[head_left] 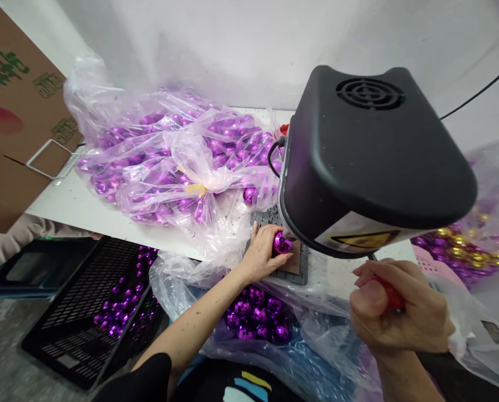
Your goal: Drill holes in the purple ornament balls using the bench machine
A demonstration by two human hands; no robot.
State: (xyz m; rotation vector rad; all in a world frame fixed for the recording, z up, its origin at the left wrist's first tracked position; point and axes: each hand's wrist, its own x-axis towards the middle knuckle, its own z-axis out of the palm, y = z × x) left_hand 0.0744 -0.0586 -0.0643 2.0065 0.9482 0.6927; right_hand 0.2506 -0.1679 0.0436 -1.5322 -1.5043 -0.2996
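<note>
My left hand (pixel 263 251) grips a shiny purple faceted ball (pixel 282 242) over a dark grey base plate (pixel 300 273). That ball sits under the front left edge of a black machine housing (pixel 370 151) with a round vent and a yellow warning label. My right hand (pixel 396 304) is wrapped round a red handle (pixel 388 293) at the machine's front right. Below my left hand, more purple balls (pixel 258 312) lie on clear plastic at my lap. What the machine does to the ball is hidden by its housing.
A large tied clear bag (pixel 182 151) of purple balls covers the white table's left side. At lower left stands a black crate (pixel 77 312) holding purple balls. A cardboard box (pixel 19 123) is at far left. Purple and gold balls (pixel 475 245) lie at right near a pink basket (pixel 436 265).
</note>
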